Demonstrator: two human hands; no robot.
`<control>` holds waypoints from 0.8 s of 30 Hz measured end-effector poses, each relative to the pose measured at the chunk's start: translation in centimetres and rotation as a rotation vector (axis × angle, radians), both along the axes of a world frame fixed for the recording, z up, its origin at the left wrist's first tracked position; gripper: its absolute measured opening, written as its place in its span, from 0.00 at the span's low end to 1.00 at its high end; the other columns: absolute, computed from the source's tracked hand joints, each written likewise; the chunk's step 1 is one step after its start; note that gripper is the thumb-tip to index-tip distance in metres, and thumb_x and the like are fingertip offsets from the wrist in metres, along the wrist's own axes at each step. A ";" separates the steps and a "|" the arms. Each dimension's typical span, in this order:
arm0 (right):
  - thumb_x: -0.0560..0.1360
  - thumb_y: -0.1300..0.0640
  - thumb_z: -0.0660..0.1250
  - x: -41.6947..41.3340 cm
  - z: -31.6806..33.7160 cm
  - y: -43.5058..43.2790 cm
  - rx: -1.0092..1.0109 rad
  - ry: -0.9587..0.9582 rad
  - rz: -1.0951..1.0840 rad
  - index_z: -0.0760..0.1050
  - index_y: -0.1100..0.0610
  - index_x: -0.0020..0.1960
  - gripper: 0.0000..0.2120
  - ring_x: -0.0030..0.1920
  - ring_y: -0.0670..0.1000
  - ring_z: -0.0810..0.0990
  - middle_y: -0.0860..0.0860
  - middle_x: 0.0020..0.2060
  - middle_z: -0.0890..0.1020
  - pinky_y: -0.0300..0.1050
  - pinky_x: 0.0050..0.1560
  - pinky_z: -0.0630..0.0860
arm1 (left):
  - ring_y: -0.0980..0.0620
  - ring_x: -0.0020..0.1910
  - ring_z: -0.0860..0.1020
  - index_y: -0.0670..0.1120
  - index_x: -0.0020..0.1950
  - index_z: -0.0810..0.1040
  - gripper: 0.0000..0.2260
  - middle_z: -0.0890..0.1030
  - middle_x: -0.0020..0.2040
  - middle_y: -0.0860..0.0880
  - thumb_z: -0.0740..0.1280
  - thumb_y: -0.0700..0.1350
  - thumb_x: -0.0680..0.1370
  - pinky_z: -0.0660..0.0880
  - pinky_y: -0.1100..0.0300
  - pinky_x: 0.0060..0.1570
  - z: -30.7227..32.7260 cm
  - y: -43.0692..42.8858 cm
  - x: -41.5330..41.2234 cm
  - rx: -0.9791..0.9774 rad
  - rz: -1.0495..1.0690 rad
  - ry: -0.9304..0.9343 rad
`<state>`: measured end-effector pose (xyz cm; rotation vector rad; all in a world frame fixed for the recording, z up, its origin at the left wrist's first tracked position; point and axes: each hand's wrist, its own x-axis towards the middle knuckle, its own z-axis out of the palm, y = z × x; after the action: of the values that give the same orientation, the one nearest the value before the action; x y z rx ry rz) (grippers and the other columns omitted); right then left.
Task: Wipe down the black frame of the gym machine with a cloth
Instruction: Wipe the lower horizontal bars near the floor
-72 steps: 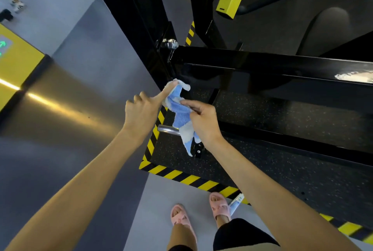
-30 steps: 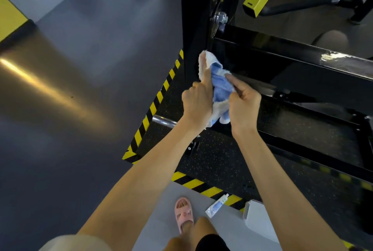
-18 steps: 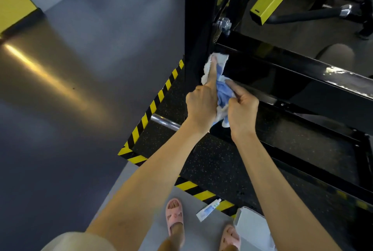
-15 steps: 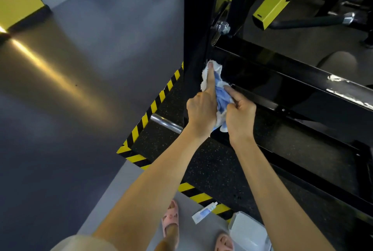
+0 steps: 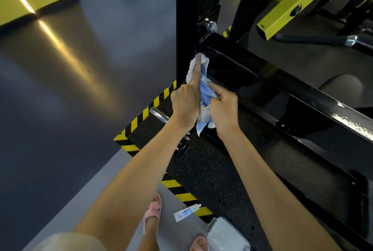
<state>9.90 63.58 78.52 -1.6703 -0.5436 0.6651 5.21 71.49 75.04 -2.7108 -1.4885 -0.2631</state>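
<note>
Left hand [image 5: 186, 105] grips cloth [image 5: 204, 93], index finger pressing it into black frame [image 5: 272, 77] corner. Right hand [image 5: 224, 109] pinches cloth. White smears [image 5: 352, 122] far right unwiped; task looks barely begun.

Setting: gym floor. Evidence: bolted steel black frame [image 5: 282, 81] of a weight machine; yellow lever arm [image 5: 286, 6] above a black padded handle [image 5: 310, 39]; speckled rubber mat [image 5: 212, 174] edged in yellow-black hazard tape [image 5: 141, 115]; glossy grey floor [image 5: 80, 89] beyond.
</note>
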 end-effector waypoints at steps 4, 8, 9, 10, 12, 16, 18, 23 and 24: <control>0.75 0.75 0.54 -0.6 -1.2 -0.9 -0.110 0.042 -0.009 0.75 0.62 0.65 0.23 0.64 0.49 0.76 0.54 0.62 0.78 0.43 0.66 0.72 | 0.48 0.38 0.79 0.45 0.76 0.32 0.39 0.81 0.42 0.49 0.61 0.41 0.78 0.67 0.56 0.34 -3.9 -2.6 -0.8 -0.171 -0.035 -0.099; 0.74 0.75 0.54 -1.0 -2.2 -2.4 -0.110 0.124 -0.070 0.77 0.62 0.62 0.23 0.53 0.45 0.79 0.51 0.56 0.80 0.30 0.49 0.77 | 0.47 0.45 0.79 0.47 0.78 0.50 0.31 0.78 0.46 0.49 0.61 0.46 0.78 0.75 0.55 0.43 -5.1 -4.4 -2.4 -1.015 0.169 -0.827; 0.74 0.75 0.54 -1.1 -2.2 -2.5 -0.100 0.146 -0.081 0.77 0.63 0.62 0.22 0.50 0.44 0.79 0.50 0.55 0.80 0.28 0.46 0.76 | 0.48 0.45 0.79 0.46 0.73 0.62 0.22 0.80 0.46 0.48 0.60 0.44 0.79 0.75 0.57 0.41 -4.6 -4.2 -2.7 -1.283 0.300 -1.076; 0.74 0.75 0.54 -1.2 -2.1 -2.6 -0.086 0.170 -0.091 0.78 0.63 0.61 0.22 0.48 0.43 0.79 0.50 0.54 0.80 0.27 0.45 0.76 | 0.48 0.44 0.79 0.45 0.63 0.73 0.13 0.81 0.44 0.47 0.58 0.42 0.79 0.75 0.58 0.39 -4.2 -4.1 -3.0 -1.507 0.392 -1.246; 0.74 0.76 0.54 -1.5 -2.2 -2.5 -0.057 0.194 -0.111 0.78 0.63 0.61 0.22 0.48 0.42 0.80 0.51 0.53 0.81 0.30 0.47 0.77 | 0.48 0.44 0.81 0.45 0.54 0.78 0.11 0.83 0.46 0.45 0.56 0.44 0.81 0.76 0.55 0.43 -3.4 -3.4 -4.1 -1.708 0.395 -1.408; 0.75 0.74 0.57 -2.3 -2.3 -1.5 -0.006 0.196 -0.140 0.79 0.61 0.60 0.20 0.52 0.45 0.81 0.49 0.52 0.82 0.39 0.53 0.79 | 0.49 0.51 0.82 0.47 0.62 0.77 0.17 0.83 0.54 0.47 0.55 0.53 0.83 0.77 0.54 0.48 -1.7 -2.1 -5.7 -1.664 0.159 -1.260; 0.76 0.73 0.58 -2.8 -2.1 -0.7 0.017 0.165 -0.136 0.78 0.60 0.61 0.19 0.53 0.45 0.81 0.51 0.54 0.82 0.38 0.53 0.79 | 0.47 0.50 0.81 0.44 0.60 0.76 0.11 0.82 0.51 0.45 0.63 0.45 0.80 0.77 0.53 0.47 -1.5 -1.7 -6.1 -1.571 0.101 -1.143; 0.76 0.73 0.56 -3.7 -0.2 1.0 0.101 0.159 -0.076 0.78 0.56 0.59 0.21 0.49 0.39 0.80 0.51 0.53 0.82 0.31 0.47 0.75 | 0.54 0.38 0.72 0.46 0.41 0.72 0.11 0.75 0.40 0.47 0.64 0.29 0.72 0.68 0.70 0.37 1.3 0.7 -5.6 -0.782 -0.064 -1.058; 0.76 0.73 0.56 -3.8 0.3 1.3 0.130 0.112 -0.063 0.77 0.56 0.60 0.21 0.50 0.38 0.80 0.48 0.52 0.82 0.31 0.49 0.75 | 0.58 0.37 0.69 0.47 0.40 0.70 0.13 0.71 0.40 0.51 0.64 0.29 0.72 0.67 0.72 0.36 2.6 1.2 -5.3 -0.644 -0.105 -1.049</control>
<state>6.11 64.92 78.83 -1.5130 -0.4425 0.6595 -0.08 72.73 77.65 -3.3355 -1.8256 -1.6910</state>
